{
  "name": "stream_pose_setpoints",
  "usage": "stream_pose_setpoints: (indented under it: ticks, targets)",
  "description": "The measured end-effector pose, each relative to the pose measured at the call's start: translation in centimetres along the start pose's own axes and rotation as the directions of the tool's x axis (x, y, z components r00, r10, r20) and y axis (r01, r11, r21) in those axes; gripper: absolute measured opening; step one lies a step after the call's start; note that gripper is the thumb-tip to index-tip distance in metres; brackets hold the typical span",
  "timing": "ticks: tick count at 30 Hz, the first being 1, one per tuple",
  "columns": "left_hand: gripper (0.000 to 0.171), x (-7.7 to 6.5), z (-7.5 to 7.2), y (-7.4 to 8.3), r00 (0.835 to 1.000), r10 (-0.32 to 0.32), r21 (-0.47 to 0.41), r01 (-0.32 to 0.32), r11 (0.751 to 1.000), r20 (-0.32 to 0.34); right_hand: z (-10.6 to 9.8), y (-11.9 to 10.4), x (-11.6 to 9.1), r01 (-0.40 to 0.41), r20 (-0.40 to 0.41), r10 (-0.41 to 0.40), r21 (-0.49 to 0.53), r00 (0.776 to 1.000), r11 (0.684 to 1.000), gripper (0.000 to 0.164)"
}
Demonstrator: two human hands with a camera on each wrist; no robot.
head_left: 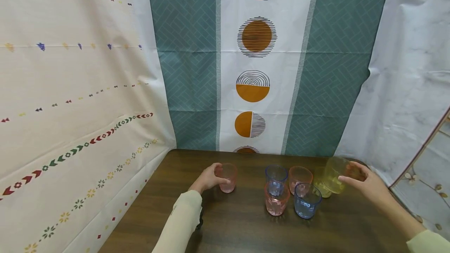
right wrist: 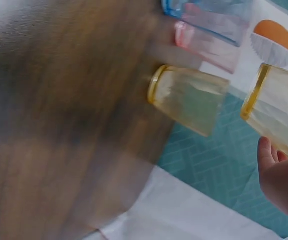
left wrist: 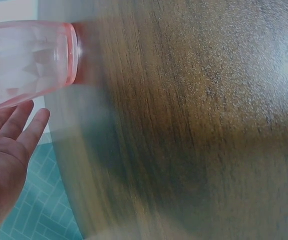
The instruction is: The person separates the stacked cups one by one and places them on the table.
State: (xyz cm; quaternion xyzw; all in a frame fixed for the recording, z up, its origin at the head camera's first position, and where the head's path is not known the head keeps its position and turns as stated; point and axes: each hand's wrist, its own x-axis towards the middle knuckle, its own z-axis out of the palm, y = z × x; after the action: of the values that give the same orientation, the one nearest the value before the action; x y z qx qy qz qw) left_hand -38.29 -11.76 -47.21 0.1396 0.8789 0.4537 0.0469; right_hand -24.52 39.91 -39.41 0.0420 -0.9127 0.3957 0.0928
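Note:
At the left of the group, my left hand (head_left: 208, 179) grips a pink clear glass (head_left: 229, 179), thumb on the near side and fingers on the far side. The left wrist view shows this pink glass (left wrist: 28, 62) upright, its base at or just above the wood. My right hand (head_left: 369, 186) holds a yellow clear glass (head_left: 334, 175) by its side between thumb and fingers. In the right wrist view the held yellow glass (right wrist: 279, 110) is raised off the table. A second yellow glass (right wrist: 189, 100) stands on the table beside it.
Left of the yellow glasses stand a back blue glass (head_left: 276, 173), a back pink glass (head_left: 300, 177), a front pink glass (head_left: 276, 205) and a front blue glass (head_left: 307, 205), close together. The dark wooden table (head_left: 239, 229) meets hanging cloths (head_left: 191, 128) behind and at both sides.

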Motion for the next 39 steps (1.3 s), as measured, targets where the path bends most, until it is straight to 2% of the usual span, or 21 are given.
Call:
stream_pose_setpoints:
  ticks: [9,16,28,39]
  targets:
    - [0.087,0.0,-0.2,0.2,1.000,-0.002,-0.001,0.002,1.000,0.005,1.1,2.5,-1.1,-0.006,0.000,0.006,-0.071,1.000,0.997,0.083]
    - [0.087,0.0,-0.1,0.1,1.000,-0.012,0.001,0.012,1.000,0.007,2.3,4.1,-1.9,-0.046,0.034,0.047,-0.024,0.998,0.999,0.084]
    - [0.088,-0.1,-0.2,0.1,1.000,-0.015,-0.008,0.015,1.000,0.013,3.9,5.7,-2.4,-0.058,0.063,0.058,0.008,0.996,0.998,0.084]
    - [0.087,-0.1,-0.3,0.1,1.000,-0.015,-0.014,0.015,1.000,0.013,5.2,6.2,-2.8,-0.070,0.068,0.070,0.002,0.995,0.998,0.084]
